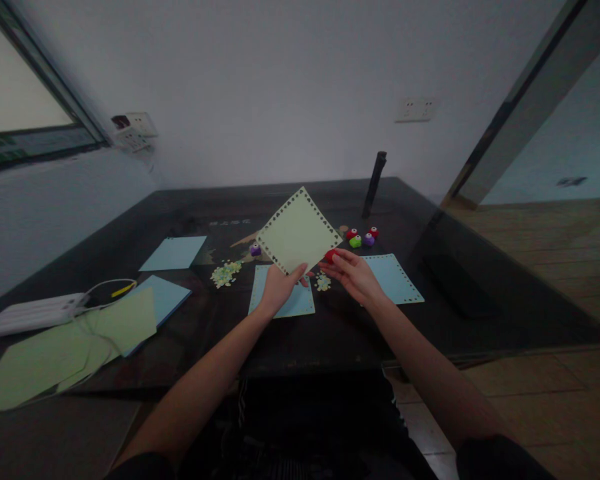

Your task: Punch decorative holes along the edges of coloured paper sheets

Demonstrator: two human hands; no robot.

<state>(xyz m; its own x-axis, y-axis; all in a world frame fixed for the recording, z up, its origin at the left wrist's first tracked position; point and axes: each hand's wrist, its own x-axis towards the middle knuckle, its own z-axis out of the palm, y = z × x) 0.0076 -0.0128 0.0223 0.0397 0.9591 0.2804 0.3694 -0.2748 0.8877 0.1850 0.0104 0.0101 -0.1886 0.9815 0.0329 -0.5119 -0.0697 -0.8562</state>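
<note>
Dim, greyish exposure, low contrast. Window [25,73] at upper left is among the palest patches; light on the wall [260,100] flat and diffuse. Held pale green sheet [300,230] stands out brightest against the dark tabletop [350,340]. Flat black object [460,285] at right nearly merges with that surface; trousers [320,427] sink to near black. Faint sheen on floor [535,253]. Wide-angle distortion: outer lines lean, green sheets [80,347] at lower left stretch. Pile of small cutouts [225,274] soft, details smeared.
</note>
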